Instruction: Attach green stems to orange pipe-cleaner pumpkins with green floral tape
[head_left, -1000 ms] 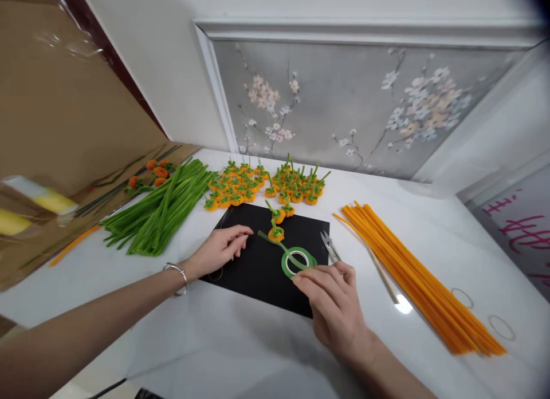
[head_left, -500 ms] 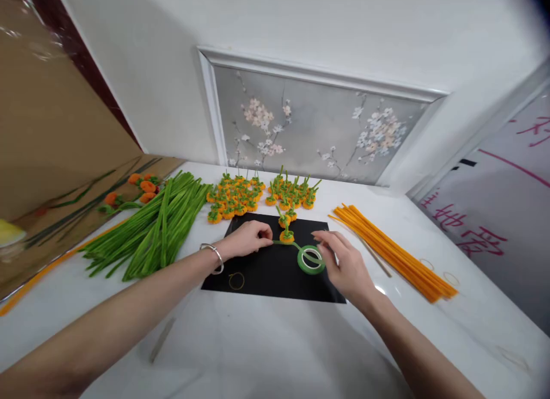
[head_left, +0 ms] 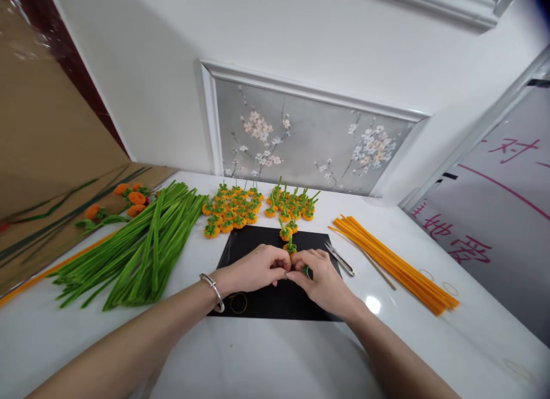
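My left hand (head_left: 267, 267), with a silver bangle (head_left: 212, 293) at the wrist, is closed in a pinch over the black mat (head_left: 275, 304). Half a second ago it held the end of green floral tape; the strip is now hidden by the fingers. My right hand (head_left: 320, 279) is pinched too, its fingertips meeting the left ones, and what they grip is hidden. Under it the roll of green floral tape (head_left: 308, 271) shows only in part. Just beyond the fingertips stands a small orange chenille flower base with a green top (head_left: 291, 248).
Thread snips (head_left: 340, 258) lie at the mat's right edge. Farther right is a bundle of orange chenille stems (head_left: 399, 267). Green chenille stems (head_left: 141, 250) are heaped on the left. Several orange-and-green pieces (head_left: 234, 207) stand in groups at the back. A rubber band (head_left: 239, 303) lies on the mat.
My right hand has moved left from beside the roll to meet my left hand, covering much of the roll. The thread snips have come into view. The camera view has shifted slightly.
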### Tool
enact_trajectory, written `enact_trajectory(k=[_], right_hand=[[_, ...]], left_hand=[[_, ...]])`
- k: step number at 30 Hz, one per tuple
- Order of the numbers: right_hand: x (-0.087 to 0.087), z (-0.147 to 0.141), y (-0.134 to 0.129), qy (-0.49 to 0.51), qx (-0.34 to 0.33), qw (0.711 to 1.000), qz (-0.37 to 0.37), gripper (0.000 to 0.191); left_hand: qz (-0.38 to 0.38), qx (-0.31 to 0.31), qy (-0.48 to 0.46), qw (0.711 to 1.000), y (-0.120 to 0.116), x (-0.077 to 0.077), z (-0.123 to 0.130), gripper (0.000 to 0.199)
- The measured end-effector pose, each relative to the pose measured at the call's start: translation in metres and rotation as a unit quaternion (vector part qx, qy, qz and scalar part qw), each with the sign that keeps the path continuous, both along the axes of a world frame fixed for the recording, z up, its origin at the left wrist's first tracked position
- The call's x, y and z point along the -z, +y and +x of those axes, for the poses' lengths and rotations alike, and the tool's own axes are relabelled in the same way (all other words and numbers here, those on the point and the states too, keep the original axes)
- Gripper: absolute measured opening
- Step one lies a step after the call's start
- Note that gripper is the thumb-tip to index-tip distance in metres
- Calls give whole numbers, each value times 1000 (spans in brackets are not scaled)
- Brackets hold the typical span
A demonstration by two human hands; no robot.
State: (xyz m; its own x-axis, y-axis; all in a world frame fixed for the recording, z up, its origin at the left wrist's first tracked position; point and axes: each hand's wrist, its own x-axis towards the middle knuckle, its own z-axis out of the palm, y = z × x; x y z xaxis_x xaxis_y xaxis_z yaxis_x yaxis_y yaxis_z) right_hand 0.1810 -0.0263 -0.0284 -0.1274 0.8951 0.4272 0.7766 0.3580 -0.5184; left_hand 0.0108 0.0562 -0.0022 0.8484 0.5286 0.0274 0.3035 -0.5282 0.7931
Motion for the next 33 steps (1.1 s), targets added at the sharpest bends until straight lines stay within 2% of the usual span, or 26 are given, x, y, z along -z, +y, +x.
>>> enact_trajectory(k=[5, 7, 10, 12, 15, 19, 21, 25, 29, 31, 33], right_hand=[[2, 4, -2, -5, -10, 999, 34, 13], [1, 9, -5, -5, 2, 999, 53, 14], [1, 16, -8, 38, 43, 994, 97, 13], [2, 21, -9, 81, 70, 987, 120, 12], [4, 23, -9, 132, 91, 978, 135, 11], [6, 20, -9, 145, 85, 976, 140, 12], [5, 19, -9, 145, 78, 975, 150, 14], [-1, 20, -10, 156, 52, 975, 151, 14], [-4, 19, -11, 205, 6, 972, 112, 13], [-2, 18, -13, 245, 5, 964, 104, 13], [0, 17, -15, 274, 32, 953, 127, 12]], left_hand=[[-30, 6, 2, 1000, 2, -4, 0, 12], [-20, -10, -5, 1000, 8, -4, 0, 14], [35, -85, -31, 995, 18, 2, 2, 16], [80, -115, -26, 990, 22, 7, 5, 28], [142, -118, -6, 983, 22, 16, 13, 37], [205, -104, 28, 973, 16, 23, 22, 20], [216, -88, 27, 972, 12, 24, 26, 17], [199, -54, -10, 979, 2, 15, 30, 18], [172, -24, -45, 984, -10, 1, 32, 19], [134, -33, -53, 989, -14, -2, 31, 20], [70, -39, -73, 994, -16, -3, 29, 22]])
